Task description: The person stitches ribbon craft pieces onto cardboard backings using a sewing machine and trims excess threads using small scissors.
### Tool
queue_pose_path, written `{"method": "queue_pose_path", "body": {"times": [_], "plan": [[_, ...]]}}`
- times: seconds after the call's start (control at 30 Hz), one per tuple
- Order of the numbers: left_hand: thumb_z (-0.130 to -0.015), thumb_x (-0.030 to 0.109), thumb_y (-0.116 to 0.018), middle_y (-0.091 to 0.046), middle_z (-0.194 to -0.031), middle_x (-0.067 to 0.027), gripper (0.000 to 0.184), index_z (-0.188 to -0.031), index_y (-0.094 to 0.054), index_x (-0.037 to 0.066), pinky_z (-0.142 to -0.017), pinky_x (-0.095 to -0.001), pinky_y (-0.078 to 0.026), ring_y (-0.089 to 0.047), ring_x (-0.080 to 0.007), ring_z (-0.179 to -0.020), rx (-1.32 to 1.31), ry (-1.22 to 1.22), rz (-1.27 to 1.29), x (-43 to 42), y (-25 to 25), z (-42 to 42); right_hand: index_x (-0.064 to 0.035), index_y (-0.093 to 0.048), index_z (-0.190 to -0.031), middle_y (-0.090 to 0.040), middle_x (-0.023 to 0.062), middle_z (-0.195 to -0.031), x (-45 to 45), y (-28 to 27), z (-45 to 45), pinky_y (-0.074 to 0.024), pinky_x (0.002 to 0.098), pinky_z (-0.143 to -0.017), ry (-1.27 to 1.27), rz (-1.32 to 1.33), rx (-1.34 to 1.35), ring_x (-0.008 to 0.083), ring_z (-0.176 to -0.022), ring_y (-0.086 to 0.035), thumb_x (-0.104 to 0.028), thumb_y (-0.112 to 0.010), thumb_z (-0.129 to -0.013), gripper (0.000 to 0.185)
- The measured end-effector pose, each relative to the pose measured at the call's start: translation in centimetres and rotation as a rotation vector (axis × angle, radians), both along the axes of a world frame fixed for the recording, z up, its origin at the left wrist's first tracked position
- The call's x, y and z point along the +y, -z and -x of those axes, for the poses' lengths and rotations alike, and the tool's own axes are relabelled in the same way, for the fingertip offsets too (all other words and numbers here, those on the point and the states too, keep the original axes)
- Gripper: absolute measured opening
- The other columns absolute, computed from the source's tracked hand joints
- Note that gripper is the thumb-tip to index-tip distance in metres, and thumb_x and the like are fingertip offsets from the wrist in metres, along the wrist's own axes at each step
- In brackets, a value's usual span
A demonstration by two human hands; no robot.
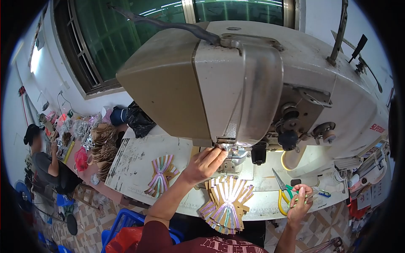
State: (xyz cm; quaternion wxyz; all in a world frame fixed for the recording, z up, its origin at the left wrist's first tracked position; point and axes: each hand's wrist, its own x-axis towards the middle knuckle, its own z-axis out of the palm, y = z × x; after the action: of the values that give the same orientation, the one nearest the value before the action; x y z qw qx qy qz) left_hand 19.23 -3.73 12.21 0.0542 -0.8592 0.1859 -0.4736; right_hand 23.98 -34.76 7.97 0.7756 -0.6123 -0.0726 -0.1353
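Observation:
My left hand [206,164] is raised to the needle area of a large sewing machine [261,80], its fingers pinched together just under the head. What they pinch is hidden. My right hand [300,202] is over the table's front edge with curled fingers; a thin greenish thing shows at them, too small to name. Beside it lie scissors [283,189] with green and yellow handles, blades pointing away. A stack of brown pieces with shiny coloured strips [228,204], narrow in the middle and fanned at both ends, overhangs the edge between my hands. A smaller similar bundle [162,175] lies left.
The machine's head hangs over the white worktable [130,164]. Blue baskets [126,221] and a red bag [124,240] are below at left. Another person [52,162] sits at a side table with piles of brown pieces [104,145]. A black bag [139,120] is behind.

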Motion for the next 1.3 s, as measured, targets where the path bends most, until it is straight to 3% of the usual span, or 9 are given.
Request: {"method": "queue_pose_path", "body": {"times": [0.27, 0.3, 0.33, 0.43, 0.5, 0.73, 1.0, 1.2, 1.3], "plan": [[-0.068, 0.002, -0.055, -0.058, -0.075, -0.0079, 0.012, -0.08, -0.056, 0.003, -0.061, -0.0267, -0.044, -0.056, -0.0158, -0.065, 0.203, 0.301, 1.167, 0.8, 0.0, -1.3, -0.0019, -0.05, -0.084, -0.052, 0.007, -0.072, 0.5, 1.3, -0.2, -0.0309, 0.0163, -0.04, 0.024, 0.05, 0.064, 0.0062, -0.042, -0.038, -0.011, -0.046, -0.084, 0.01], [-0.064, -0.001, -0.051, -0.057, -0.077, -0.009, 0.017, -0.081, -0.055, 0.001, -0.064, -0.0289, -0.043, -0.055, -0.0178, -0.07, 0.241, 0.325, 1.115, 1.1, -0.8, -1.8, -0.0021, -0.05, -0.086, -0.051, 0.0039, -0.076, 0.5, 2.6, -0.4, -0.0273, 0.0147, -0.039, -0.012, 0.193, -0.187, 0.005, -0.06, -0.044, -0.018, -0.046, -0.086, 0.017], [-0.061, -0.004, -0.048, -0.057, -0.078, -0.01, 0.023, -0.082, -0.053, -0.001, -0.067, -0.0311, -0.043, -0.053, -0.0197, -0.074, 0.278, 0.35, 1.062, 1.5, -1.7, -2.3, 0.0017, -0.039, -0.109, -0.051, 0.0159, -0.099, -0.4, 0.9, 0.0, -0.045, 0.0328, -0.064, -0.071, 0.308, 0.285, 0.0234, -0.074, -0.054, -0.033, -0.057, -0.076, 0.051], [-0.059, -0.005, -0.047, -0.058, -0.08, -0.0159, 0.028, -0.086, -0.054, -0.003, -0.068, -0.0336, -0.043, -0.053, -0.0235, -0.077, 0.575, 0.338, 0.86, 3.0, -1.4, -4.7, 0.0028, -0.049, -0.098, -0.052, 0.0125, -0.09, 0.9, 1.1, 0.6, -0.0442, 0.0327, -0.065, 0.001, 0.897, -0.226, 0.0242, -0.076, -0.053, -0.026, -0.051, -0.08, 0.034], [-0.059, -0.005, -0.047, -0.059, -0.081, -0.0175, 0.028, -0.086, -0.054, -0.003, -0.067, -0.0341, -0.043, -0.055, -0.0242, -0.076, 0.746, 0.341, 0.683, 4.4, 0.6, -7.6, 0.0019, -0.051, -0.095, -0.053, 0.0131, -0.088, 0.9, 4.7, -0.4, -0.0441, 0.0322, -0.064, -0.1, 0.454, -0.206, 0.0246, -0.076, -0.053, -0.024, -0.053, -0.079, 0.031], [-0.061, -0.002, -0.051, -0.06, -0.075, -0.0146, 0.022, -0.082, -0.055, -0.002, -0.06, -0.0333, -0.044, -0.055, -0.0215, -0.068, 0.847, 0.418, 0.682, 5.6, 1.4, -9.1, 0.0023, -0.052, -0.096, -0.056, 0.0135, -0.086, 0.2, 8.6, -2.9, -0.0444, 0.0298, -0.07, -0.063, 0.944, -0.223, 0.0212, -0.076, -0.055, -0.019, -0.049, -0.082, 0.026], [-0.064, 0.005, -0.053, -0.058, -0.073, -0.0106, 0.02, -0.083, -0.054, -0.002, -0.055, -0.0316, -0.043, -0.054, -0.0187, -0.064, 1.23, 0.16, 0.663, 4.9, -4.9, -5.8, 0.0065, -0.049, -0.099, -0.057, 0.0163, -0.089, 1.4, 5.5, -1.8, -0.0474, 0.0298, -0.071, -0.26, 0.548, -0.038, 0.0219, -0.077, -0.057, -0.014, -0.047, -0.083, 0.026], [-0.062, 0.012, -0.067, -0.057, -0.067, -0.0068, 0.022, -0.076, -0.056, 0.0, -0.054, -0.0287, -0.044, -0.054, -0.0141, -0.061, 0.987, 0.23, 0.686, 5.1, -4.2, -5.2, 0.0075, -0.048, -0.101, -0.057, 0.017, -0.091, 1.7, 5.3, -1.4, -0.0479, 0.0301, -0.072, -0.251, 0.539, -0.009, 0.0228, -0.077, -0.057, -0.006, -0.05, -0.081, 0.024], [-0.065, 0.015, -0.067, -0.056, -0.067, -0.0053, 0.019, -0.078, -0.058, 0.003, -0.055, -0.0303, -0.043, -0.053, -0.0159, -0.062, 1.053, 0.469, 1.075, 4.9, -3.6, -3.9, 0.0079, -0.048, -0.101, -0.058, 0.0166, -0.09, 1.9, 5.1, -1.7, -0.0487, 0.0292, -0.069, -0.289, 0.496, -0.071, 0.0224, -0.075, -0.057, -0.002, -0.051, -0.079, 0.024]]}}
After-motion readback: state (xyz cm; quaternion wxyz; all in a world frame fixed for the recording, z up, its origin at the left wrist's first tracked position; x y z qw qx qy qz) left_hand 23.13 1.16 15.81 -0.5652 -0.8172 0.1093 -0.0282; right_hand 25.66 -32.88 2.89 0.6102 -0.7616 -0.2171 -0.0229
